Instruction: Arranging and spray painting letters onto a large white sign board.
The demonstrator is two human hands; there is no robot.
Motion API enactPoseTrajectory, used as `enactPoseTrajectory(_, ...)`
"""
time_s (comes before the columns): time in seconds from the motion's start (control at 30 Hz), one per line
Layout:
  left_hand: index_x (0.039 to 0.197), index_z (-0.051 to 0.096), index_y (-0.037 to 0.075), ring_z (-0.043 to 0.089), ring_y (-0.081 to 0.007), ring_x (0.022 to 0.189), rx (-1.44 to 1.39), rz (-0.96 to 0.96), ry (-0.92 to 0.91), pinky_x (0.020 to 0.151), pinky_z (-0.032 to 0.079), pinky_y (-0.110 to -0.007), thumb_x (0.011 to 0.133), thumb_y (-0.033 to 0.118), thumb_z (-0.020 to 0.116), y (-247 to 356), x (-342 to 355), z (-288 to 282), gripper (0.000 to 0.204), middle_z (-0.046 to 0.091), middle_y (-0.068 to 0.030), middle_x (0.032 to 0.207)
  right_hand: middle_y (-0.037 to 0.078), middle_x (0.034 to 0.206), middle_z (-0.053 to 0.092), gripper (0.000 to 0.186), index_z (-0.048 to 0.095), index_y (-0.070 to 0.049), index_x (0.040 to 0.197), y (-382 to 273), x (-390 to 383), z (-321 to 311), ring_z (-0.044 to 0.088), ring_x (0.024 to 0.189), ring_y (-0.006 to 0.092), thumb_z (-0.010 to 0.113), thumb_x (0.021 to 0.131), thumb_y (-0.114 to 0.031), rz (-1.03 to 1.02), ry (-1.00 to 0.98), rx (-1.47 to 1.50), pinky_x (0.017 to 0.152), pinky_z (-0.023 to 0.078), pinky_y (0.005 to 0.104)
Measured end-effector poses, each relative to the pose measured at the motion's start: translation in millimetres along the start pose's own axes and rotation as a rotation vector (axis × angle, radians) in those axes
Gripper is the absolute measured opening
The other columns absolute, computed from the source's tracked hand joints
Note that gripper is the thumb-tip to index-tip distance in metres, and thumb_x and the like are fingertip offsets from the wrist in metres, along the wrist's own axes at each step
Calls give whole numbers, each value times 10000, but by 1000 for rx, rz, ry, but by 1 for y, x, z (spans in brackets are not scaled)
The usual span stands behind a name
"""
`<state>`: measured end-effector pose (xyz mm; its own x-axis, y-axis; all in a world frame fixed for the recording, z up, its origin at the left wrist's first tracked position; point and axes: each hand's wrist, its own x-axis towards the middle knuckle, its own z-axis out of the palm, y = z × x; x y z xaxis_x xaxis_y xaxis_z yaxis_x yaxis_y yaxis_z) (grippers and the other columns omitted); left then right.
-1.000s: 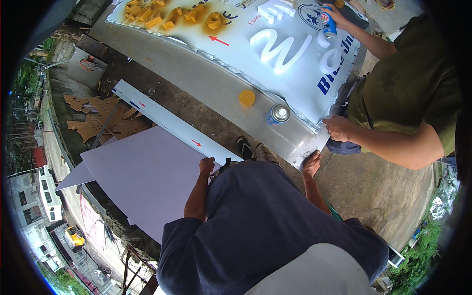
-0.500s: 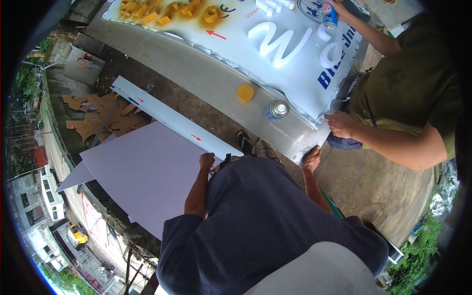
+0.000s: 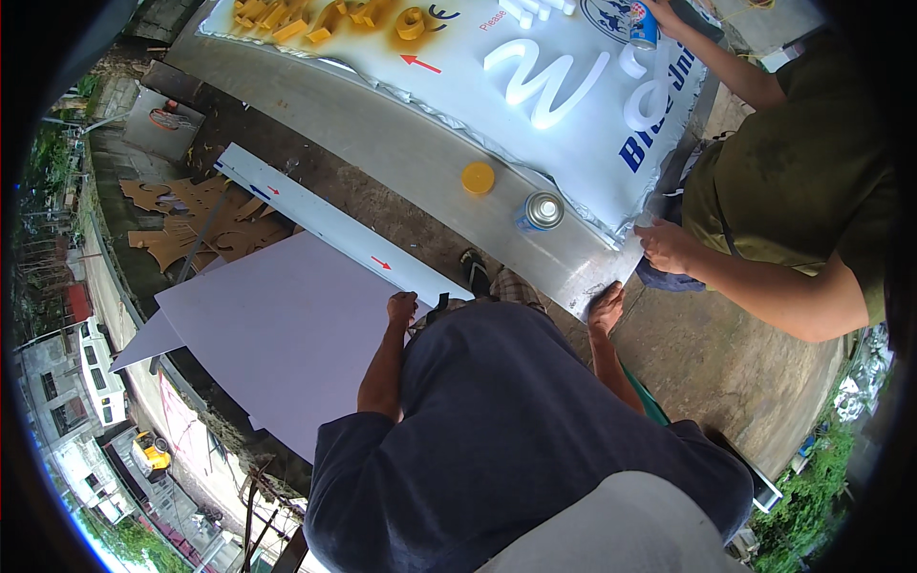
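Note:
My left hand is closed beside the large pale sheet and a long white panel with red arrows; what it holds is unclear. My right hand rests open on the corner of the metal table. Near that corner stand a spray can and a yellow cap. White cut letters and yellow-sprayed letters lie on a printed white covering. A co-worker in olive holds a blue spray can over it, their other hand at the table's corner.
Cut brown boards lie at the left beside a low concrete edge, beyond which are a road, a white vehicle and a yellow machine. Concrete floor extends below the co-worker; bushes line the lower right.
The view has shifted slightly, so the table sits a little higher in it. The co-worker's raised can has moved slightly up the picture. My hands stay in about the same places.

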<state>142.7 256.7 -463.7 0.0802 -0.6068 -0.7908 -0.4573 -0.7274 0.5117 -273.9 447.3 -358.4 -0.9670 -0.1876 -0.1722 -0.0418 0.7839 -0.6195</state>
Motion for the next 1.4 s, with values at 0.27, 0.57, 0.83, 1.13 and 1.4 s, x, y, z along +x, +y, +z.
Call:
enactPoseTrajectory(0.27,856,677,12,506,-119,435,7,-1,3,359,410,-278,793,230,605,2,1,1,238,584,-47,587,364,1058,566,736,498,80,1205,2,2,0,518,1013,527,246,948,-563,23,-29,-2,877,394,536)
enactPoseTrajectory(0.57,839,675,8,493,-115,428,-16,-18,-6,358,404,-278,789,216,610,1,1,1,223,584,-50,586,366,1061,563,733,497,84,1204,2,1,0,520,1014,525,246,950,-556,19,-7,-9,879,394,533)
enactPoseTrajectory(0.83,859,679,7,504,-120,432,12,12,7,360,408,-279,795,206,604,-1,-2,1,222,586,-54,587,359,994,575,650,527,54,1111,-8,-2,-3,521,945,540,250,961,-514,15,1,-25,827,390,560)
enactPoseTrajectory(1.13,870,685,12,514,-125,435,78,13,3,366,424,-284,794,217,605,1,-4,1,233,592,-54,590,357,948,581,619,535,46,1072,-5,-3,-1,527,910,543,251,966,-493,-26,33,-39,801,388,572)
enactPoseTrajectory(1.4,864,686,15,519,-134,435,74,25,14,370,434,-285,798,231,604,0,-6,1,240,596,-55,594,357,985,579,661,529,59,1120,3,0,1,525,930,540,251,960,-519,-18,10,-13,821,385,564)
